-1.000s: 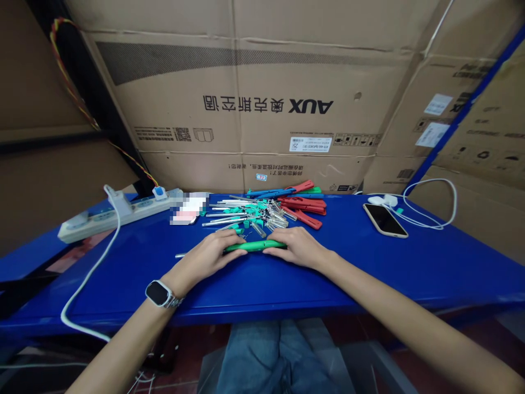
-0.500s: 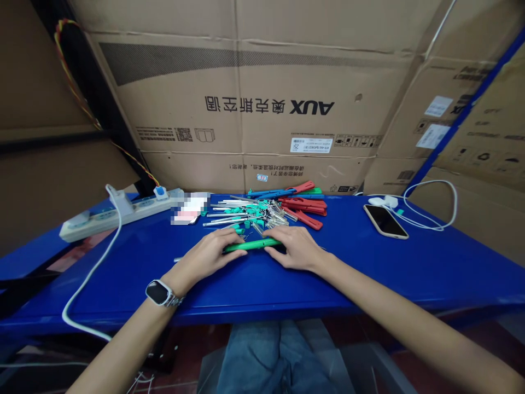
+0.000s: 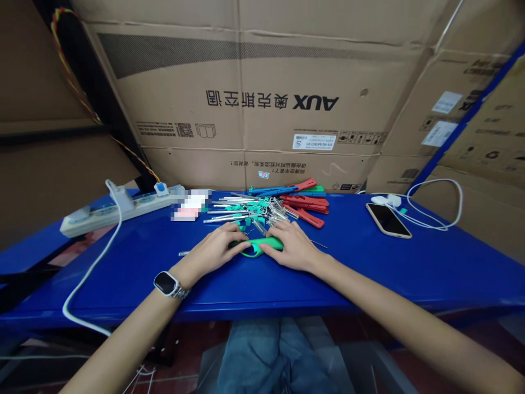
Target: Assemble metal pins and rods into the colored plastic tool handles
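Observation:
A green plastic tool handle [image 3: 257, 247] lies on the blue table [image 3: 369, 268] between my hands. My left hand [image 3: 213, 250], with a watch on its wrist, grips the handle's left end with curled fingers. My right hand [image 3: 289, 246] holds the right end, fingers pressed on it. A thin metal rod [image 3: 184, 253] pokes out to the left of my left hand. Just behind my hands lies a pile of metal rods with green caps and clear tubes [image 3: 250, 213].
Red, blue and green handles [image 3: 305, 201] lie behind the pile. A phone [image 3: 388, 220] with a white charger cable [image 3: 437, 205] sits at the right. A white power strip [image 3: 112, 209] and its cord run at the left. Cardboard boxes [image 3: 270, 98] wall the back.
Both hands have moved closer together on the green handle, and the handle now looks bent or split open in the middle. The view shifted slightly.

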### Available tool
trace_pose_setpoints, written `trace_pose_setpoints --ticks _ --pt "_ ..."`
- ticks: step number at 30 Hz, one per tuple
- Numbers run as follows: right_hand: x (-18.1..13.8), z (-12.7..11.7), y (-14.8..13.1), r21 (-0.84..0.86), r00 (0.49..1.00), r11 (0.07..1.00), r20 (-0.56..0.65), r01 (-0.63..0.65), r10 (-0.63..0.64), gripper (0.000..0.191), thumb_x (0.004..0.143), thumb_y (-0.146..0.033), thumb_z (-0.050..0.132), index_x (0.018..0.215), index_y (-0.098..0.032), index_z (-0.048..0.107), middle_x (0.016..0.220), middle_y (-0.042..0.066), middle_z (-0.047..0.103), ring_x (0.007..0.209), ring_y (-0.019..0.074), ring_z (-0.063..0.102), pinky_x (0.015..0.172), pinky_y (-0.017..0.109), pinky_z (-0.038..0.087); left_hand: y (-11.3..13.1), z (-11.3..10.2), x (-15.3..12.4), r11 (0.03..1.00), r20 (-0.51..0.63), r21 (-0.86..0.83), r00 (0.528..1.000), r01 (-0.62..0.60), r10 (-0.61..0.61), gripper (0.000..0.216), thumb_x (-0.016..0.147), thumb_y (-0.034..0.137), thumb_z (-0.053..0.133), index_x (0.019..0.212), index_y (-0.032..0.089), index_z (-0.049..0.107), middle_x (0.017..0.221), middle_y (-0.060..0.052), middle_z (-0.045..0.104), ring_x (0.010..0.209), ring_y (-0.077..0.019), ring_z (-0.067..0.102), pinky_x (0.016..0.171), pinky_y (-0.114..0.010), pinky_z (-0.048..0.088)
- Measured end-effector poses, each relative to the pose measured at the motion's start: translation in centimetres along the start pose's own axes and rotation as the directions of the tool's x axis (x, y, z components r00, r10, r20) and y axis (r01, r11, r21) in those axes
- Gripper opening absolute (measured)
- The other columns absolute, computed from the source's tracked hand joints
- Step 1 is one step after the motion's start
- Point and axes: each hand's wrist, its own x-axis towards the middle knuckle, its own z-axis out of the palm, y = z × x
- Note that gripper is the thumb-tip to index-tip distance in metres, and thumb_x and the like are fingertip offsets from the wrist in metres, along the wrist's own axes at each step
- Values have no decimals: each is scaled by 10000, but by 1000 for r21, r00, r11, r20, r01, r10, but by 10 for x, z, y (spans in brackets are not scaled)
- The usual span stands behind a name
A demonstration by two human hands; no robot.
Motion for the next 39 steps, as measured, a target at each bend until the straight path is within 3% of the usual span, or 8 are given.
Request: trace_pose_setpoints --ticks 5,8,10,16,29,35,39 --pt "0 -5 9 91 995 995 89 44 -52 336 853 -494 685 1039 -214 673 1066 74 619 1036 248 556 884 396 366 -2 3 -3 999 -20 -24 999 29 -30 357 995 468 454 1056 221 704 1028 -74 626 1003 -234 605 874 -360 495" --pt "1 -8 13 162 990 986 127 45 -66 294 847 -425 719 1049 -215 684 1056 69 631 1045 244 559 892 394 370 -1 0 -7 999 -9 -48 1000 23 -23 444 869 585 620 1114 219 673 1095 -70 629 1031 -248 607 920 -384 490" --pt "1 -7 16 207 989 977 127 43 -70 275 855 -411 717 1042 -213 684 1046 62 643 1051 242 561 906 397 367 -1 -1 -7 999 0 -48 1000 19 -19 497 788 609 700 1085 211 669 1091 -68 635 1032 -258 607 917 -391 489" --pt "1 -1 22 346 988 934 90 85 -124 236 890 -372 679 1038 -192 640 1062 63 650 1014 217 574 898 361 407 -2 2 -6 996 -7 -71 999 51 -51 380 825 550 687 971 200 660 1018 -57 638 963 -245 606 828 -365 489" --pt "-3 -10 19 270 978 961 177 58 -109 237 914 -380 637 1080 -212 621 1135 82 596 1107 251 534 966 429 370 -2 2 -7 995 12 -87 999 53 -52 406 826 569 680 1000 204 653 1048 -66 630 1024 -260 584 882 -385 474" --pt "-1 -11 18 263 980 964 175 41 -89 247 871 -358 701 1059 -202 668 1084 75 601 1058 248 556 919 403 397 3 2 -7 996 6 -84 999 32 -32 403 881 574 606 1049 211 659 1074 -67 625 1013 -246 588 874 -375 478" --pt "1 -11 19 250 980 968 186 25 -73 284 853 -377 720 1070 -198 688 1039 74 611 1000 238 572 870 372 415 3 3 -6 993 -14 -116 1000 7 -9 387 879 576 614 975 207 676 997 -53 635 942 -222 596 823 -347 485"
